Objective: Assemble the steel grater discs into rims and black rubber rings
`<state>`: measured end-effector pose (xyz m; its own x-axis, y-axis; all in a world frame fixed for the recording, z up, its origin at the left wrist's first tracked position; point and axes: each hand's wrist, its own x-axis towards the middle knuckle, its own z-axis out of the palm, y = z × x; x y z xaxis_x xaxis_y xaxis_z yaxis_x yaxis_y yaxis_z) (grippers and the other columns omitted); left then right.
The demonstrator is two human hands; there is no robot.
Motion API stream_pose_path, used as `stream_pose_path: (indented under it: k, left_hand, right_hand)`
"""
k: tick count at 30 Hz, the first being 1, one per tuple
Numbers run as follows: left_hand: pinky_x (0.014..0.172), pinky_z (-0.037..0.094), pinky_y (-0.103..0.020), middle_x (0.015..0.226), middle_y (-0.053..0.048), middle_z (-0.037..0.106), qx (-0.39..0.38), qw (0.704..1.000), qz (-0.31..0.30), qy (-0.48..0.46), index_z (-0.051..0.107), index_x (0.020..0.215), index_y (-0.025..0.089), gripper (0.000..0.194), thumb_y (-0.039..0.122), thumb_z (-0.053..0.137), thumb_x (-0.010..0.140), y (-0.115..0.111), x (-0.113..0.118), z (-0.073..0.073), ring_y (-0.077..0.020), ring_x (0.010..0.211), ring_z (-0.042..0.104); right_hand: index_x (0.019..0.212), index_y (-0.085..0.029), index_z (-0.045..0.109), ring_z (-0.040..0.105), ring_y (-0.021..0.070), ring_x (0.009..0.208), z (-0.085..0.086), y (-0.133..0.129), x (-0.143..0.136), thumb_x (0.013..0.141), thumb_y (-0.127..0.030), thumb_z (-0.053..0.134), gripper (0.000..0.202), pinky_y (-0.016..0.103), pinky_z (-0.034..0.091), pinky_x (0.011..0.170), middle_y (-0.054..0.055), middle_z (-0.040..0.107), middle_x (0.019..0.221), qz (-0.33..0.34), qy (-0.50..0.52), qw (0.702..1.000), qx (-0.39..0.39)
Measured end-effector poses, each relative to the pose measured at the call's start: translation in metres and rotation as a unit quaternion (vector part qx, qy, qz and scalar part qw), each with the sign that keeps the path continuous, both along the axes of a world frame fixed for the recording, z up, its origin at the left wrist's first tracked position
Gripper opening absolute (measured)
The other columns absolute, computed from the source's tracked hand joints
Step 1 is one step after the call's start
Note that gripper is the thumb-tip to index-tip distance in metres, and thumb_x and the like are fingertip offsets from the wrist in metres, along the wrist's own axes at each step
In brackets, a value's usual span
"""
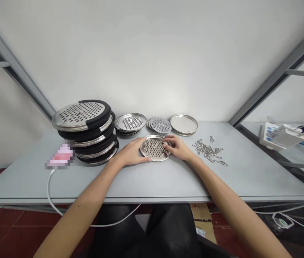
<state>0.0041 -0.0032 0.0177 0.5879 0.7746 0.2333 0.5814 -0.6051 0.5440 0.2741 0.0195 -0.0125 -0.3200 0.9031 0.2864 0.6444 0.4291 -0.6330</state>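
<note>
A round metal grater, with a raised rim and rows of raised holes, lies on the table in front of me. My left hand grips its left rim, thumb along the near edge and fingers at the far side. Over the right edge, the bent fingers of my right hand hold the grater, with the fingertips at its holed surface. Behind it are a stack of loose perforated discs, a stack of rimmed graters and a stack of plain shallow metal trays.
A tall stack of larger perforated plates with black edging stands at the left. Small wire clips lie scattered at the right. A blurred pink object with a white cable is at the left. A white power strip sits beyond the right frame post.
</note>
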Motion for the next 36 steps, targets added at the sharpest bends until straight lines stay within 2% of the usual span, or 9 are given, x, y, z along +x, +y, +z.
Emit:
stream_pose_path:
  k: [8,12,18,21,23,27,32,34,36]
  left_hand:
    - [0.111,0.037,-0.045,0.145,-0.013,0.048,0.003,1.0,0.009,0.011,0.041,0.144,0.02,0.089,0.054,0.076,0.07,0.003,0.0,-0.006,-0.0317,0.133,0.046]
    - [0.111,0.037,-0.046,0.144,-0.013,0.048,0.004,1.0,0.013,0.02,0.042,0.143,0.02,0.089,0.056,0.075,0.07,0.002,0.001,-0.006,-0.0325,0.133,0.046]
    - [0.109,0.039,-0.045,0.142,-0.013,0.051,0.002,0.999,0.026,0.04,0.043,0.143,0.02,0.089,0.06,0.074,0.069,0.001,0.0,-0.005,-0.033,0.13,0.048]
    - [0.108,0.04,-0.045,0.14,-0.012,0.051,0.002,0.998,0.039,0.047,0.046,0.141,0.022,0.087,0.062,0.074,0.068,0.0,0.001,-0.005,-0.0336,0.129,0.049]
    - [0.111,0.037,-0.046,0.146,-0.014,0.045,0.0,0.997,0.052,0.056,0.045,0.142,0.022,0.091,0.062,0.075,0.067,0.0,0.001,-0.006,-0.035,0.135,0.043]
    - [0.117,0.028,-0.048,0.156,-0.015,0.031,-0.006,0.997,0.041,0.063,0.035,0.148,0.02,0.1,0.063,0.075,0.066,0.0,0.001,-0.009,-0.0353,0.145,0.027]
    - [0.116,0.03,-0.047,0.152,-0.014,0.039,0.017,0.998,0.022,0.061,0.035,0.148,0.017,0.095,0.064,0.069,0.073,0.0,0.002,-0.008,-0.0343,0.144,0.029]
    - [0.113,0.034,-0.046,0.142,-0.013,0.051,0.047,0.996,0.042,0.063,0.045,0.141,0.017,0.079,0.061,0.065,0.079,-0.001,0.003,-0.005,-0.0344,0.14,0.036]
    - [0.103,0.042,-0.044,0.12,-0.012,0.067,0.086,0.992,0.075,0.061,0.06,0.125,0.018,0.054,0.055,0.059,0.086,-0.001,0.004,-0.001,-0.0323,0.124,0.053]
  right_hand:
    - [0.106,-0.017,0.073,0.062,0.027,0.111,-0.001,0.002,0.002,0.087,-0.031,0.059,0.027,0.038,0.052,0.089,0.014,0.06,0.128,0.009,0.005,1.0,-0.014]
    - [0.106,-0.018,0.073,0.062,0.0264,0.111,-0.003,0.005,0.004,0.088,-0.027,0.053,0.028,0.038,0.053,0.087,0.013,0.059,0.129,0.015,0.009,1.0,-0.024]
    - [0.104,-0.019,0.074,0.062,0.0263,0.111,-0.003,0.007,0.005,0.088,-0.021,0.051,0.029,0.041,0.051,0.093,0.012,0.059,0.13,0.018,0.011,0.999,-0.026]
    - [0.106,-0.02,0.074,0.064,0.0252,0.107,-0.004,0.006,0.006,0.088,-0.022,0.05,0.03,0.039,0.053,0.088,0.012,0.059,0.13,0.015,0.003,1.0,-0.025]
    - [0.107,-0.019,0.073,0.064,0.0256,0.107,-0.005,0.006,0.005,0.089,-0.023,0.05,0.03,0.04,0.053,0.087,0.013,0.058,0.131,0.015,-0.004,1.0,-0.021]
    - [0.112,-0.021,0.071,0.057,0.0301,0.12,-0.005,0.005,0.003,0.088,-0.023,0.053,0.031,0.047,0.048,0.099,0.013,0.058,0.133,0.025,0.001,1.0,0.012]
    - [0.118,-0.019,0.068,0.055,0.031,0.124,0.0,0.001,0.002,0.09,-0.027,0.053,0.033,0.049,0.043,0.106,0.015,0.058,0.133,0.026,-0.009,0.999,0.037]
    - [0.117,-0.018,0.068,0.056,0.0294,0.121,0.003,-0.001,0.003,0.09,-0.027,0.052,0.033,0.047,0.045,0.104,0.015,0.059,0.13,0.016,-0.016,0.999,0.046]
    - [0.115,-0.018,0.068,0.057,0.0284,0.12,0.005,-0.002,0.005,0.09,-0.026,0.051,0.032,0.045,0.047,0.102,0.014,0.059,0.129,0.004,-0.02,0.998,0.054]
